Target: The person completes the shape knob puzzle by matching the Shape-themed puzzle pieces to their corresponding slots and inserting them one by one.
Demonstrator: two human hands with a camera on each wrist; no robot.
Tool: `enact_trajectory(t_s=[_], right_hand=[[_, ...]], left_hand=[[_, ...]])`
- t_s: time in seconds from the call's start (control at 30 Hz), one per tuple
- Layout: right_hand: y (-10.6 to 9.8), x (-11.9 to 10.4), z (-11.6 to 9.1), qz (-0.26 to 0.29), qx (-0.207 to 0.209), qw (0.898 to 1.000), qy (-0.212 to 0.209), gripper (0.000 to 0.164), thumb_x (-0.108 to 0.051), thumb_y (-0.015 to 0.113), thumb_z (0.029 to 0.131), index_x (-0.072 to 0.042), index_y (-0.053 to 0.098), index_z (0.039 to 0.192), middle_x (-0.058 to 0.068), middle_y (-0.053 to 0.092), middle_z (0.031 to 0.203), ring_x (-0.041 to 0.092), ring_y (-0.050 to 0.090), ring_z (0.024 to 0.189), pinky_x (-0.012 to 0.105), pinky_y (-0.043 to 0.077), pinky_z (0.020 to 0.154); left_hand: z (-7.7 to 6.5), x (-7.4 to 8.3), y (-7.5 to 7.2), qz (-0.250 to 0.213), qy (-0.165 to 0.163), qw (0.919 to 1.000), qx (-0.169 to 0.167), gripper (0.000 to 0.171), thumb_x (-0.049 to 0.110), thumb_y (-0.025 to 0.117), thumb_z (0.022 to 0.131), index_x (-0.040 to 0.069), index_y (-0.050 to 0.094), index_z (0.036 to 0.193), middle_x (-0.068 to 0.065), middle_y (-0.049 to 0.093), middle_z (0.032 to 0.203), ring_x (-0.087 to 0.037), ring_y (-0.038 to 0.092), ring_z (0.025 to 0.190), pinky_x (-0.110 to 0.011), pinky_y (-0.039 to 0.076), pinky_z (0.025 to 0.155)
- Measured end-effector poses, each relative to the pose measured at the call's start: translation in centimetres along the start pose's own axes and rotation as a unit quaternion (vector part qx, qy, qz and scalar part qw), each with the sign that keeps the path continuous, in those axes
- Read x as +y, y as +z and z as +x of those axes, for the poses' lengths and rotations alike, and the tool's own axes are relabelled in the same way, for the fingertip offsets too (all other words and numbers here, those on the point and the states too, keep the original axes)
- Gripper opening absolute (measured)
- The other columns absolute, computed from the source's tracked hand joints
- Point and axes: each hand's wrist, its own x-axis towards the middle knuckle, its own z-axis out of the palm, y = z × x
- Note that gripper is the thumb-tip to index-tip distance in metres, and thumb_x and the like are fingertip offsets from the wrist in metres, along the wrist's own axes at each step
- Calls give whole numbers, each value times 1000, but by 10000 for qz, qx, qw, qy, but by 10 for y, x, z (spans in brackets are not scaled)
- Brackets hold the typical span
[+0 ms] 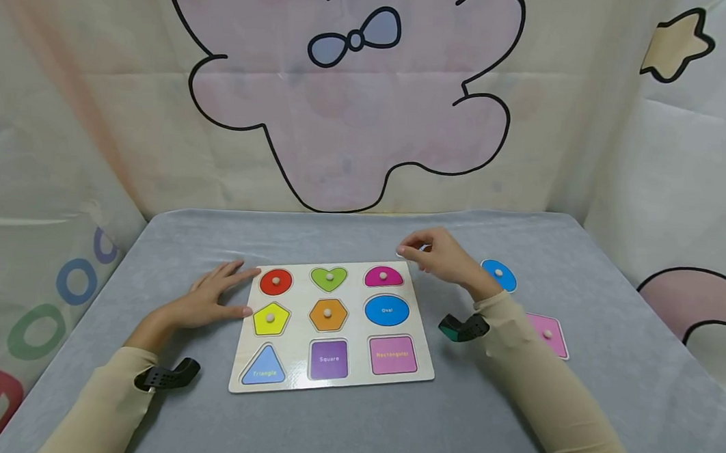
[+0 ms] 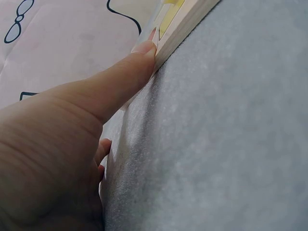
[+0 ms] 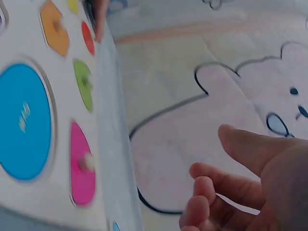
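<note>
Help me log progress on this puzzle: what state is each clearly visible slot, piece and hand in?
Board: lying flat
Red piece: seated
Green heart: seated
Magenta semicircle: seated
Yellow pentagon: seated
Orange hexagon: seated
Oval slot: empty
Rectangular slot: empty
Square slot: empty
Triangle slot: empty
Blue oval piece: off the board
Pink rectangle piece: off the board, partly hidden
Left hand: touching the board's left edge
Right hand: loosely curled, holding nothing visible

You can pass along the tablecloth (image 1: 340, 434) in front of the board (image 1: 356, 308); your left hand (image 1: 211, 296) blocks its left edge, and knobs (image 1: 327, 313) jut from its two farther rows.
</note>
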Motion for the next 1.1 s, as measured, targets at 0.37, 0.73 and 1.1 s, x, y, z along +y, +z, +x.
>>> enact_trajectory(t_s=[0.37,0.73,1.1], right_hand=[[-51,39,-5,-19,121,9982,584,33,-27,67,99,-2,70,120,17,64,102,25,59,77,24,55,68],[-79,77,-13,-255,30,9925,1192,44,-26,71,96,4,63,128,12,62,101,27,63,88,29,58,74],[-100,108,-28,-184,-465,9856,1615,46,-27,72,95,6,63,124,3,58,79,17,55,68,28,51,63]], left_hand=[[-1,-1,1,-19,38,10000,12,84,48,74,86,22,38,157,-26,14,166,-55,7,151,-78,2,113],[-1,-2,-1,-15,70,10000,44,85,48,75,85,22,38,157,-27,15,166,-56,7,150,-79,2,113],[-1,-2,1,8,98,9999,25,83,48,74,86,23,38,156,-26,15,166,-56,7,150,-79,3,112]])
